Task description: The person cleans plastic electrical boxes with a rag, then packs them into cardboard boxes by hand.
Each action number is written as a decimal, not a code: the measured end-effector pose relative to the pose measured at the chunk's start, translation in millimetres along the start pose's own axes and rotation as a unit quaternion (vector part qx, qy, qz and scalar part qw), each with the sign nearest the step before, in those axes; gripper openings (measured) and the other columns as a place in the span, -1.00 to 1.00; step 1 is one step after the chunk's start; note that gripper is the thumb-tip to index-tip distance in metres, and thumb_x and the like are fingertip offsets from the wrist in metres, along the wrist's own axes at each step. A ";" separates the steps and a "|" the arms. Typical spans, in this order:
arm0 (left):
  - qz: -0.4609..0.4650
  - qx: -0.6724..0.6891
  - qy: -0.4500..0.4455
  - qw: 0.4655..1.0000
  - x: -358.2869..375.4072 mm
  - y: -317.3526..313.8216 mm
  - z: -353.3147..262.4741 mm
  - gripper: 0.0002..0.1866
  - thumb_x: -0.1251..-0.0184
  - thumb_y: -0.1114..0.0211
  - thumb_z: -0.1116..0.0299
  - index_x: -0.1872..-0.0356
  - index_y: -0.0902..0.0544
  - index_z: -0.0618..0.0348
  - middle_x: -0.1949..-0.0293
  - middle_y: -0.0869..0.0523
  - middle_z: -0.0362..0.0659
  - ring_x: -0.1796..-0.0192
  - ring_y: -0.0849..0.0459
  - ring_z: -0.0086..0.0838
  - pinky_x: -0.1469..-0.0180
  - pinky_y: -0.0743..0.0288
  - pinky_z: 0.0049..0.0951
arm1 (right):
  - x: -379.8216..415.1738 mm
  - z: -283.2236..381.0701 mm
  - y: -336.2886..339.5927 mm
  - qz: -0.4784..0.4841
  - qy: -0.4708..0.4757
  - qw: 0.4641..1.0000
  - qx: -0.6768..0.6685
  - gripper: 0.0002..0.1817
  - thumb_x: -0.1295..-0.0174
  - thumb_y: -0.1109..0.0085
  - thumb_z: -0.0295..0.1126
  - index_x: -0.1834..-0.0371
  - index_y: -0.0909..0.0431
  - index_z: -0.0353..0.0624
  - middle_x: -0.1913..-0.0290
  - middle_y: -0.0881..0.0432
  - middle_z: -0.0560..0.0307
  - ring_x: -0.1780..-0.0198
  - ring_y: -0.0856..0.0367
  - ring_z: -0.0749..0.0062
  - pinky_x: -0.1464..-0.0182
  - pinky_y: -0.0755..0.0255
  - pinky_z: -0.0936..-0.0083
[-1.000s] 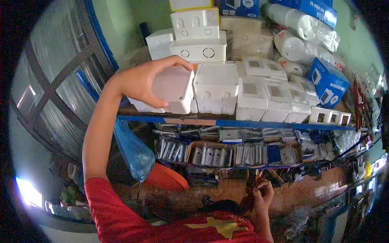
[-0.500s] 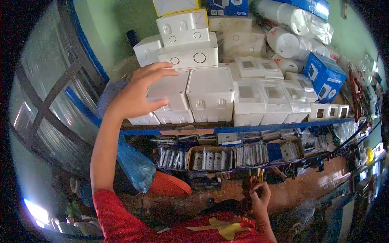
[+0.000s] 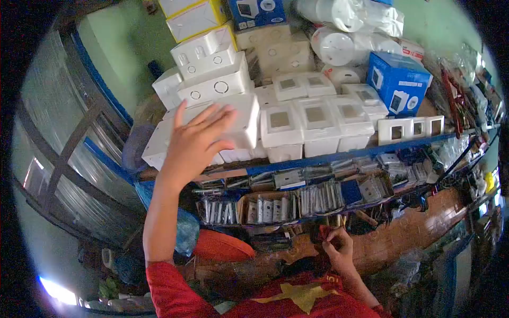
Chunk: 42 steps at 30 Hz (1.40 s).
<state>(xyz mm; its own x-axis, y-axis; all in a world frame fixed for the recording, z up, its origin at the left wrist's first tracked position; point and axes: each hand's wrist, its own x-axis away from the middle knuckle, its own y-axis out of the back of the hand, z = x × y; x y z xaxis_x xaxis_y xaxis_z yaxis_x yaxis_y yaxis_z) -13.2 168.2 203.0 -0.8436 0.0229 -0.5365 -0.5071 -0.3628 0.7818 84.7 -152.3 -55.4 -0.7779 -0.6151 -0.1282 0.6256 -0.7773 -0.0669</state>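
Head view shows me the change: half a second ago the left hand [image 3: 193, 146] was parted over the boxes farther to its left, and now it has come across to the next white box [image 3: 247, 123]. The view has swung too, so the pale box [image 3: 155, 147] I saw at its fingers is just left of the palm. To me that makes the right-hand one of the pair the box in play.

I read the hand as palm down, forearm rising from below, fingers spread and thumb apart toward the right. It is wide, with no closed hold that I can see; motion blurs the fingertips, so I cannot tell whether they touch. Window-fronted boxes [image 3: 282, 121] sit right of it, on the shelf [image 3: 323, 158].

Well below and right, I see the right hand [image 3: 341, 249], bent at the wrist, pinching a small reddish item [image 3: 324, 231], too dark to identify.
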 end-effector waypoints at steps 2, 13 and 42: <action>-0.038 0.071 0.089 0.993 13.8 28.3 -14.9 -0.46 -0.14 -0.37 0.11 -0.12 -0.58 0.18 -0.10 -0.67 -0.09 -0.16 -0.60 -0.33 -0.31 -0.23 -0.11 | -0.2 -21.6 25.9 -0.001 0.045 0.999 0.020 -0.82 -0.03 -0.19 -0.62 0.36 -0.42 -0.15 0.37 -0.47 0.27 0.30 -0.43 0.59 0.16 -0.35 0.60; -0.268 0.818 0.357 0.361 74.7 -22.3 -185.4 -0.26 -0.35 -0.16 -0.08 -0.35 -0.22 0.26 -0.27 -0.44 0.05 -0.25 -0.52 -0.17 -0.16 -0.54 -0.14 | -47.8 79.2 80.5 0.015 0.192 0.935 -0.297 -0.16 -0.12 -0.28 -0.12 -0.40 -0.16 -0.31 -0.23 -0.44 -0.14 -0.14 -0.56 0.08 -0.17 -0.49 0.16; -0.063 0.918 0.208 0.331 -2.8 -101.7 -423.0 0.10 0.05 -0.52 -0.09 -0.44 -0.08 0.16 -0.35 -0.31 -0.07 -0.37 -0.35 -0.24 -0.38 -0.26 -0.18 | -30.9 139.7 233.5 -0.128 0.362 0.888 0.254 -0.73 -0.14 -0.28 -0.26 0.18 -0.59 -0.19 -0.15 -0.47 -0.19 -0.22 -0.41 -0.03 -0.24 -0.26 0.15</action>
<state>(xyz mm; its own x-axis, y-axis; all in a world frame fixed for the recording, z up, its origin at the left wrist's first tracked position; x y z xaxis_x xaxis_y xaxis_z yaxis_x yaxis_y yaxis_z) 115.5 -189.1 -9.4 -0.8913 -0.3398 -0.3002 -0.1089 0.8031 -0.5858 246.6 -333.2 71.2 -0.5347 -0.3058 -0.7878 0.1829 -0.9520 0.2454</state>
